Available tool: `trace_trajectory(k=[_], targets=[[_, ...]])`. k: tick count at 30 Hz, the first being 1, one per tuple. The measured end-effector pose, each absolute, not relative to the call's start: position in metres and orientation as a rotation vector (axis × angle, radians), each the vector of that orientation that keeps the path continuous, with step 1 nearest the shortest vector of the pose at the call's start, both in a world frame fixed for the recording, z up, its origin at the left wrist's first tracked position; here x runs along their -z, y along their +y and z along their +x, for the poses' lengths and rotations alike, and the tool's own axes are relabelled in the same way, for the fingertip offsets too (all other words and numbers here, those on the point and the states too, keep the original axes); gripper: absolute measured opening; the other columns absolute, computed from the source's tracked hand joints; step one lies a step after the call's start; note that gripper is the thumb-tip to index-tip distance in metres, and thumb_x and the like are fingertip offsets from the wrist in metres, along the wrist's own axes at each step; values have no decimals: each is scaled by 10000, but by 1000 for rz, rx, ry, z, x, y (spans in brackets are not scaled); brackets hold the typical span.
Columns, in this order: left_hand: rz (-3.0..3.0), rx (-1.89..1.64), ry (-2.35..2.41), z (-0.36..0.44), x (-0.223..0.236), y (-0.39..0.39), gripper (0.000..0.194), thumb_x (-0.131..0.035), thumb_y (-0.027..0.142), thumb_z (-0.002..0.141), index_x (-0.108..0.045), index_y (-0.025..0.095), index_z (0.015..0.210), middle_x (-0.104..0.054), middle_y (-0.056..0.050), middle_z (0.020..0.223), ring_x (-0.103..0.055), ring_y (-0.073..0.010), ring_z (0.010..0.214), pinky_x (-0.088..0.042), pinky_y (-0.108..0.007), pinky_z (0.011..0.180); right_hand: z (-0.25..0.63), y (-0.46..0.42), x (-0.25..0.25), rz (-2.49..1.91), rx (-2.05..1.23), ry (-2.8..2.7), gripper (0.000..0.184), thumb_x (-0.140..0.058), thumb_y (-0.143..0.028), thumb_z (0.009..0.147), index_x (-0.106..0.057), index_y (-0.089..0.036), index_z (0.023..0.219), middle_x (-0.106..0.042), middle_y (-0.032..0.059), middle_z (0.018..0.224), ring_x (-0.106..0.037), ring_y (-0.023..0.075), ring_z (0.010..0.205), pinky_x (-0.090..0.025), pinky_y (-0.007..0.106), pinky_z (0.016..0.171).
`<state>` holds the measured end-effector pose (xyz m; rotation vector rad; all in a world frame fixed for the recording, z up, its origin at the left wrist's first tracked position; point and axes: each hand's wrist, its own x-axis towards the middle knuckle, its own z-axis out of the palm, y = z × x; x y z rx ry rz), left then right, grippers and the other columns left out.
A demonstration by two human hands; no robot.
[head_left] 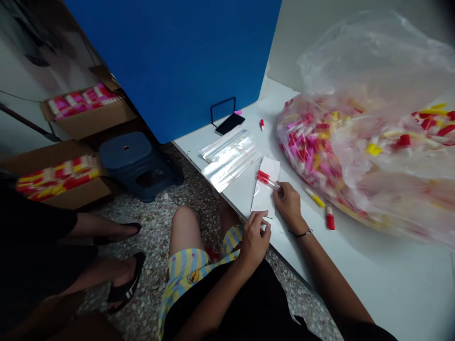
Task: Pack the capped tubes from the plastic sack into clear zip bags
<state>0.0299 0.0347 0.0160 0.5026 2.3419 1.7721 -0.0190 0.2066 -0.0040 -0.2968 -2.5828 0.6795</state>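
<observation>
Tubes with red caps (269,180) lying over white sheet (260,199) on table (384,279), pinched at pale end by right hand (287,201); left hand (255,237) half curled by near end of sheet, impossible to tell if gripping anything; apparently early in this set, with plastic sleeves (231,158) flat, plenty loose in bag (391,61), rows already filling cartons (97,119)

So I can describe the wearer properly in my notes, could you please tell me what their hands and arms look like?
Both the left hand and right hand are ungloved. A thin, dark band circles the right wrist. A black sleeve shows on the right arm; none shows on the left forearm.
</observation>
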Motion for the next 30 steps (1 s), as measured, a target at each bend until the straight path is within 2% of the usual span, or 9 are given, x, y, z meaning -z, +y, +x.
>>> trace_trajectory(k=[2, 4, 6, 8, 12, 16, 20, 26, 30], targets=[[841, -1495, 2651, 22, -20, 36, 334, -446, 145, 887, -569, 170, 1197, -575, -108, 1242, -555, -218, 1131, -511, -395, 937, -19, 210, 3, -262, -599, -2616, 279, -485, -257, 806, -599, -146, 1036, -584, 64, 839, -552, 208, 765, -450, 328, 691], [1085, -1117, 2808, 12, -22, 40, 408, -509, 203, 878, -516, 169, 1284, -439, -119, 1428, -386, -293, 1327, -394, -486, 1066, -19, 216, 2, -192, -542, -2648, 298, -511, -279, 809, -591, -145, 1062, -584, 106, 960, -548, 247, 905, -462, 360, 777], [1156, -842, 2850, 4, -20, 47, 546, -578, 315, 852, -451, 145, 1355, -299, -134, 1525, -232, -345, 1413, -315, -526, 1113, -22, 222, 0, -100, -531, -2669, 343, -524, -270, 799, -567, -133, 1110, -563, 143, 1073, -517, 274, 1020, -451, 389, 862], [1160, -713, 2860, 1, -14, 51, 643, -573, 447, 845, -420, 135, 1385, -264, -145, 1541, -169, -361, 1434, -256, -538, 1138, -27, 227, 0, -43, -565, -2674, 404, -526, -260, 791, -528, -121, 1170, -547, 155, 1121, -508, 272, 1033, -443, 396, 890], [1145, -638, 2883, 3, -6, 53, 689, -510, 560, 847, -398, 185, 1415, -234, -118, 1557, -129, -361, 1446, -201, -539, 1155, -38, 225, 3, -170, -619, -2636, 391, -546, -283, 765, -535, -150, 1133, -565, 112, 1045, -532, 234, 873, -451, 376, 809], [1123, -631, 2871, 5, -7, 51, 685, -531, 553, 832, -407, 208, 1411, -256, -106, 1549, -111, -348, 1452, -188, -521, 1165, -47, 212, 4, -310, -693, -2602, 278, -531, -228, 710, -582, -198, 982, -570, 52, 998, -530, 174, 744, -426, 303, 673], [1110, -655, 2870, 4, -10, 52, 678, -554, 537, 825, -402, 234, 1413, -251, -113, 1548, -79, -353, 1456, -182, -526, 1165, -53, 210, 3, -374, -722, -2577, 199, -528, -224, 689, -588, -202, 877, -587, 20, 906, -512, 149, 663, -390, 289, 631], [1085, -681, 2898, 10, -10, 54, 682, -576, 520, 815, -411, 203, 1397, -157, -178, 1562, -56, -384, 1452, -195, -557, 1149, -50, 207, 7, -363, -632, -2513, 184, -528, -233, 757, -577, -172, 923, -597, 40, 888, -511, 158, 680, -371, 289, 615], [1020, -694, 2964, 24, -8, 56, 582, -516, 439, 867, -437, 155, 1368, -155, -200, 1554, -93, -375, 1449, -244, -558, 1133, -41, 199, 8, -219, -408, -2525, 146, -482, -215, 859, -616, -173, 820, -598, 63, 878, -500, 169, 736, -368, 292, 634]])
